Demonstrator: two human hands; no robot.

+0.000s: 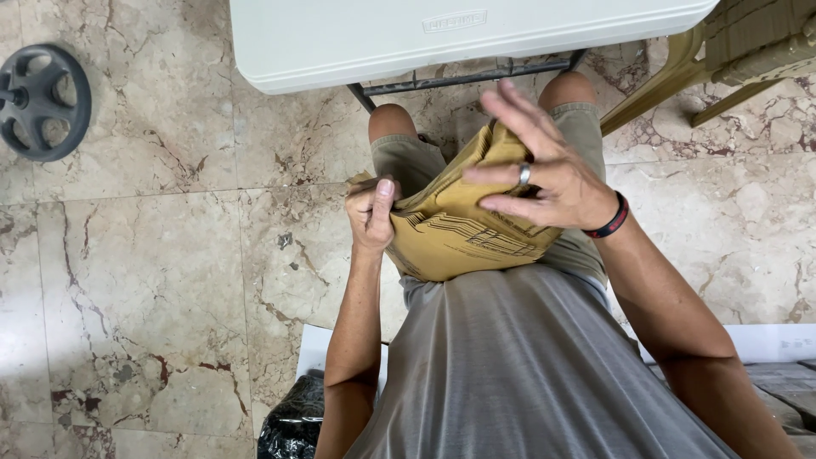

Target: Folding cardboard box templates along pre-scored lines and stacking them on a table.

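Observation:
A mustard-yellow garment [455, 225] with dark printed lines lies bunched on my lap, over my khaki shorts. My left hand [371, 211] is closed on its left edge, thumb pressed on top. My right hand [544, 166] rests on the garment's upper right part with the fingers spread and lifted; a ring sits on one finger and a dark band circles the wrist. My grey shirt fills the lower middle of the view.
A white folding table [340, 42] stands just beyond my knees, its dark metal frame underneath. A grey wheel-shaped object [47, 102] lies on the marble floor at the far left. A tan chair [748, 51] is at the upper right. A black bag [293, 421] sits by my left elbow.

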